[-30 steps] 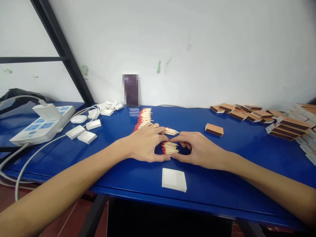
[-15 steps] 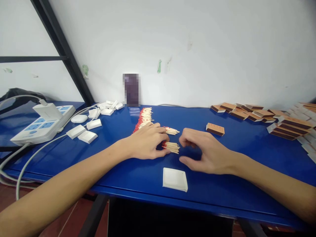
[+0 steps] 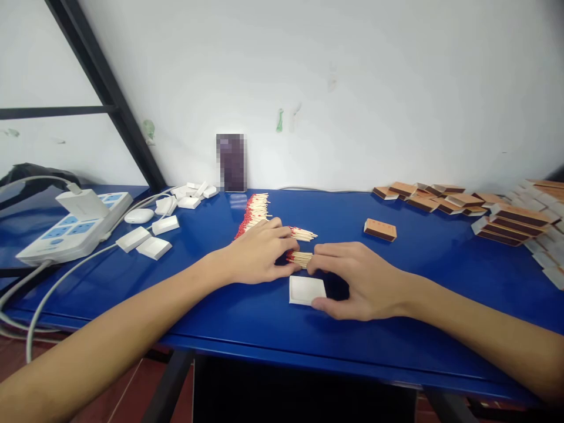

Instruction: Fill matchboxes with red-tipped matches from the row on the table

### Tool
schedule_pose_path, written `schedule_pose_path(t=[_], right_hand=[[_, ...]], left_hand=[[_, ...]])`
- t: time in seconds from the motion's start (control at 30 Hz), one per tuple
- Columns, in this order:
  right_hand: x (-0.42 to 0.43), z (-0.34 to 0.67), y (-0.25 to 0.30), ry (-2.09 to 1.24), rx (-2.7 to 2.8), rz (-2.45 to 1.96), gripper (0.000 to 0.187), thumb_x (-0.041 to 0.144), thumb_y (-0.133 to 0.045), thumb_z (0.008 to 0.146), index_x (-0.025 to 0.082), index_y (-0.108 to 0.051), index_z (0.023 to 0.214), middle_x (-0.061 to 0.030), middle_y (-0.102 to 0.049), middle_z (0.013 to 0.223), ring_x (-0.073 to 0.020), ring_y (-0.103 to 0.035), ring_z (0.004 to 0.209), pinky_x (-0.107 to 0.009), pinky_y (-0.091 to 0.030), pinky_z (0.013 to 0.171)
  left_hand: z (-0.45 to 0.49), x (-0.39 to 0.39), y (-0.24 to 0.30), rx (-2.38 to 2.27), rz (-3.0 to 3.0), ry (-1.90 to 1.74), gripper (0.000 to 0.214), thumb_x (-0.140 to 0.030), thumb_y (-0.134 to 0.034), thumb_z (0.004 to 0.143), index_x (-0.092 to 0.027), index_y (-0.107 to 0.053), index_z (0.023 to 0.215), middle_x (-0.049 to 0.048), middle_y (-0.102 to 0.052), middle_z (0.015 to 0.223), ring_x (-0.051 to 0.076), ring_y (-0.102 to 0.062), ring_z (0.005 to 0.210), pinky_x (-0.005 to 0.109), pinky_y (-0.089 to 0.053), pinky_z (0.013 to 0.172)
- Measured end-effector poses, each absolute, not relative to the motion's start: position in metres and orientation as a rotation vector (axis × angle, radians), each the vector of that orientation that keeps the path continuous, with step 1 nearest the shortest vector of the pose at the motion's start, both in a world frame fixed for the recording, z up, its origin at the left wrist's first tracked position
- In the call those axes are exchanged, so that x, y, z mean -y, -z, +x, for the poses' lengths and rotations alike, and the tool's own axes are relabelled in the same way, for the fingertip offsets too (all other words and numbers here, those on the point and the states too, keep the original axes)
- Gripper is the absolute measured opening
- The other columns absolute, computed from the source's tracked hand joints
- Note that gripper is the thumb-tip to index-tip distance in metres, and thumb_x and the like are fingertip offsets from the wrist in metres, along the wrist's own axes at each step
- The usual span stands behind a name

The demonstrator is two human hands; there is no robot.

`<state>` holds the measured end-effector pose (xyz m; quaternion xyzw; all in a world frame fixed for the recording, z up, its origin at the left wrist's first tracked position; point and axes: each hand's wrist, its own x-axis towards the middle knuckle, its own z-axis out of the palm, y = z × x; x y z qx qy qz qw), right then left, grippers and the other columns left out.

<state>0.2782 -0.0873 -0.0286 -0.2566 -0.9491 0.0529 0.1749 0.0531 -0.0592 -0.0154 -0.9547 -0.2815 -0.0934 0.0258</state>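
Matches [image 3: 300,259] at the frame's centre were pinched by the left hand [image 3: 261,252], probably to stay aligned; the half-open right hand [image 3: 359,282] touched the white tray [image 3: 305,289] below by thumb.

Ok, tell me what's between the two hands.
In the head view, a bunch of matches lies between the left hand and right hand, with a white tray just nearer the viewer.

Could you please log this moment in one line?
Left hand: around nearer match bundle; Right hand: at right edge of white tray; White tray: on blue table; Orange matchbox: beyond right hand
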Motion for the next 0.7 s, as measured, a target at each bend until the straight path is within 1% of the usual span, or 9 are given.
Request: schedule_pose_path(t=[0.1,0.17,0.27,0.4,0.53,0.7], right_hand=[[0.081,0.282,0.028,-0.173,2.599,-0.801,0.023,0.039,-0.051,0.091,0.017,-0.059,0.091,-0.0023,-0.057,0.076,-0.0149,-0.049,0.064,-0.028,-0.036,0.06],[0.077,0.283,0.03,-0.194,2.549,-0.906,0.025,0.038,-0.047,0.095,0.018,-0.061,0.099,-0.0019,-0.057,0.076,-0.0141,-0.049,0.062,-0.027,-0.036,0.058],[0.071,0.282,0.034,-0.261,2.537,-1.014,0.031,0.043,-0.05,0.094,0.019,-0.064,0.108,-0.0016,-0.058,0.076,-0.0147,-0.051,0.064,-0.027,-0.037,0.058],[0.068,0.28,0.036,-0.309,2.534,-1.043,0.034,0.047,-0.058,0.089,0.02,-0.07,0.105,-0.0034,-0.061,0.08,-0.0166,-0.055,0.07,-0.028,-0.039,0.061],[0.068,0.278,0.037,-0.313,2.501,-1.078,0.033,0.047,-0.059,0.088,0.022,-0.073,0.103,-0.0024,-0.06,0.076,-0.0148,-0.053,0.065,-0.027,-0.038,0.057],[0.067,0.277,0.036,-0.334,2.482,-1.082,0.028,0.044,-0.061,0.087,0.022,-0.075,0.097,-0.0008,-0.058,0.072,-0.0132,-0.05,0.062,-0.026,-0.037,0.056]], left_hand=[[0.052,0.058,0.015,0.845,-2.943,0.265,0.033,-0.043,-0.048,0.097,-0.015,-0.066,0.101,0.0056,-0.057,0.088,0.021,-0.044,0.085,0.033,-0.038,0.077],[0.051,0.057,0.015,0.813,-2.93,0.241,0.035,-0.044,-0.046,0.098,-0.015,-0.065,0.103,0.0064,-0.058,0.091,0.021,-0.044,0.086,0.033,-0.037,0.077],[0.049,0.054,0.016,0.755,-2.886,0.22,0.038,-0.046,-0.042,0.099,-0.014,-0.063,0.107,0.008,-0.059,0.098,0.021,-0.045,0.089,0.033,-0.037,0.078],[0.049,0.052,0.019,0.72,-2.814,0.174,0.04,-0.046,-0.038,0.101,-0.014,-0.061,0.107,0.0089,-0.059,0.103,0.022,-0.045,0.09,0.034,-0.036,0.08],[0.049,0.052,0.021,0.684,-2.785,0.151,0.042,-0.047,-0.033,0.102,-0.015,-0.059,0.106,0.0097,-0.06,0.106,0.022,-0.044,0.09,0.034,-0.035,0.079],[0.048,0.051,0.019,0.65,-2.781,0.125,0.041,-0.046,-0.033,0.102,-0.014,-0.058,0.108,0.0092,-0.06,0.104,0.023,-0.044,0.09,0.035,-0.035,0.076]])
